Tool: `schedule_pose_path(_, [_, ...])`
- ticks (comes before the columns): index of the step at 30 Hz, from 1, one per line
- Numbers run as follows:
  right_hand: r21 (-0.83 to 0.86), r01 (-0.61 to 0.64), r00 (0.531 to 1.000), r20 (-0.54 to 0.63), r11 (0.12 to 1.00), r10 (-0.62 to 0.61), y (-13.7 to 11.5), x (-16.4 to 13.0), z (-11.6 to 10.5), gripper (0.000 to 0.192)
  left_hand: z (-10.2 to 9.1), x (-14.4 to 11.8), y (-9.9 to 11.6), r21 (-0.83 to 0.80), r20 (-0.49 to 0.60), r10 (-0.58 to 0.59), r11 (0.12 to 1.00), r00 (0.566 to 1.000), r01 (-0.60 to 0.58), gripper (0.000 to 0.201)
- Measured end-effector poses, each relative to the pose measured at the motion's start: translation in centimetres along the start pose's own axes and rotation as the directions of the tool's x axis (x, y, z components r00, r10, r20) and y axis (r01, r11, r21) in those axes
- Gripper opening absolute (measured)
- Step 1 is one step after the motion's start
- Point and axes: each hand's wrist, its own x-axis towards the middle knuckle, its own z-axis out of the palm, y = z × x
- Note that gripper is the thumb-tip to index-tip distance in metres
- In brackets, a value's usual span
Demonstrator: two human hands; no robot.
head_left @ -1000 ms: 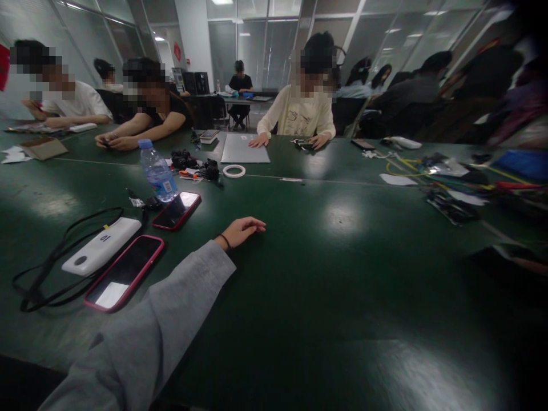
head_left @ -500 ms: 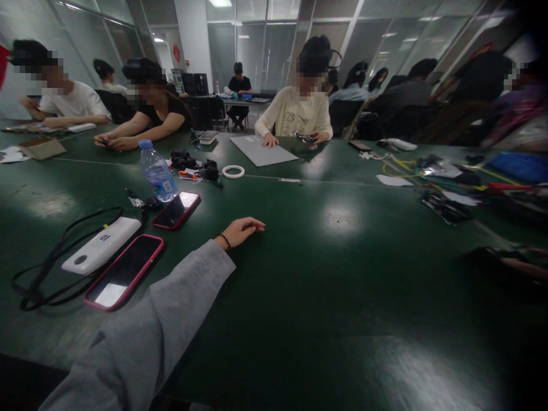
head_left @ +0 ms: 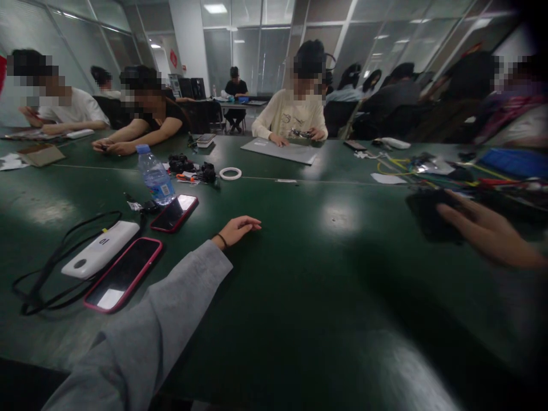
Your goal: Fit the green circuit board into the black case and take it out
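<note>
My left hand (head_left: 237, 229) rests on the green table (head_left: 282, 297), its fingers stretched out and nothing in them. It wears a dark band at the wrist, below a grey sleeve. A phone in a red case (head_left: 174, 213) lies to its left, and nearer me is a second phone in a pink case (head_left: 124, 275). On the right, my right hand (head_left: 492, 228), smeared by motion, grips a dark flat object (head_left: 432, 214). That object is roughly rectangular and too blurred to name. It hangs over the table, near a pile of cables.
A white device with a black strap (head_left: 103, 246) lies at the left. Beyond it stand a water bottle (head_left: 154, 174), black parts (head_left: 192, 168) and a tape roll (head_left: 230, 173). Coloured cables and a blue item (head_left: 514, 168) lie far right. Several people sit across the table.
My right hand has come further into view from the right edge, moving left and away from me with the dark object. My left hand stays put. Across the table, a person's grey panel has shifted right.
</note>
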Motion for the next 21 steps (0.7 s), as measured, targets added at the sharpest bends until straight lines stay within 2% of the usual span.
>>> schedule_pose_path(1, [0.216,-0.078,0.995,0.073,0.973,0.064,-1.7,-0.8,2.6,0.029,0.1,0.1,0.1,-0.021,-0.019,-0.011,1.0,1.0,0.011,0.024])
schedule_pose_path(2, [0.412,-0.128,0.989,0.121,0.902,0.085,-3.4,-1.9,5.5,0.029,0.2,0.1,0.2,-0.042,-0.041,-0.027,0.999,0.999,0.025,0.025])
schedule_pose_path(3, [0.563,-0.238,0.959,0.265,0.791,0.1,-5.0,-3.2,8.7,0.029,0.3,0.1,0.4,-0.061,-0.064,-0.045,0.997,0.997,0.041,0.027])
schedule_pose_path(4, [0.637,-0.35,0.911,0.404,0.687,0.09,-6.5,-4.7,12.0,0.031,0.5,0.1,0.5,-0.078,-0.089,-0.062,0.995,0.994,0.055,0.029])
schedule_pose_path(5, [0.631,-0.473,0.82,0.571,0.615,0.046,-7.6,-6.2,15.1,0.034,0.6,0.1,0.6,-0.095,-0.117,-0.075,0.993,0.99,0.065,0.032])
schedule_pose_path(6, [0.591,-0.574,0.738,0.673,0.567,0.046,-8.3,-7.7,18.0,0.038,0.8,0.0,0.6,-0.112,-0.144,-0.087,0.991,0.986,0.071,0.035])
schedule_pose_path(7, [0.554,-0.648,0.665,0.746,0.524,0.034,-8.7,-9.0,20.5,0.039,1.1,-0.1,0.6,-0.131,-0.173,-0.097,0.989,0.98,0.074,0.039])
schedule_pose_path(9, [0.501,-0.738,0.557,0.83,0.452,-0.011,-8.4,-11.0,24.2,0.038,1.4,-0.3,0.5,-0.175,-0.23,-0.117,0.981,0.966,0.077,0.045])
schedule_pose_path(11, [0.464,-0.794,0.488,0.872,0.392,-0.043,-7.4,-12.1,26.2,0.037,1.8,-0.4,0.4,-0.214,-0.247,-0.141,0.973,0.959,0.088,0.05])
schedule_pose_path(13, [0.431,-0.831,0.457,0.889,0.353,-0.01,-6.3,-12.3,26.9,0.036,2.0,-0.5,0.4,-0.214,-0.228,-0.15,0.972,0.962,0.1,0.053])
schedule_pose_path(17, [0.425,-0.854,0.462,0.884,0.302,0.063,-5.2,-11.9,26.8,0.034,2.3,-0.6,1.0,-0.1,-0.186,-0.087,0.993,0.979,0.069,0.051])
schedule_pose_path(21, [0.42,-0.858,0.455,0.889,0.294,0.058,-5.4,-11.9,27.0,0.031,2.2,-0.9,1.5,-0.136,-0.137,-0.063,0.99,0.989,0.044,0.057])
